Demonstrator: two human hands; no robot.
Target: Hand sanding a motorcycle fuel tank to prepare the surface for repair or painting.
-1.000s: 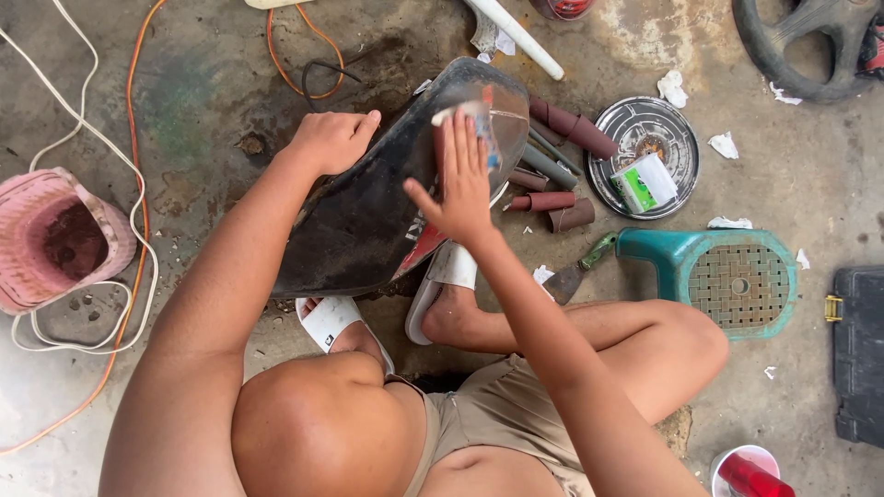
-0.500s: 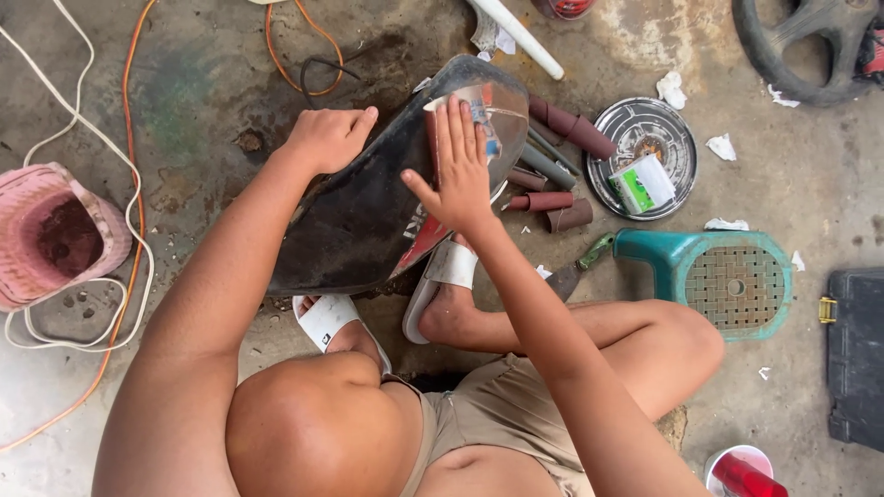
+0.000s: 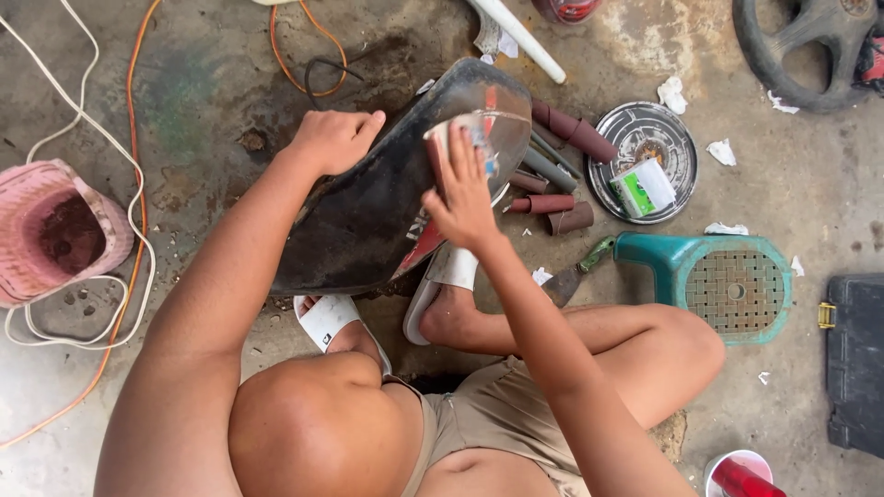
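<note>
One dark curved panel [image 3: 368,221] rests tilted on the concrete floor [image 3: 203,110] betw. the knees; its underside is hidden. Left hand [image 3: 333,140] clasps its upper edge w/ curled fingers. Right hand [image 3: 463,191] presses flat on a small sanding sheet [image 3: 460,127], mostly covered; grip unclear.

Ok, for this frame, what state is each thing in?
Left hand: grip closed over the panel's edge.
Right hand: flat, pressing a small sheet on the panel.
Black panel: tilted, propped over the feet, dusty.
Sandpaper rolls: rolled, lying on the floor.
Green stool: upright, unoccupied.
Metal dish: holds a small green-and-white pack.
Pink basket: torn at the rim.
</note>
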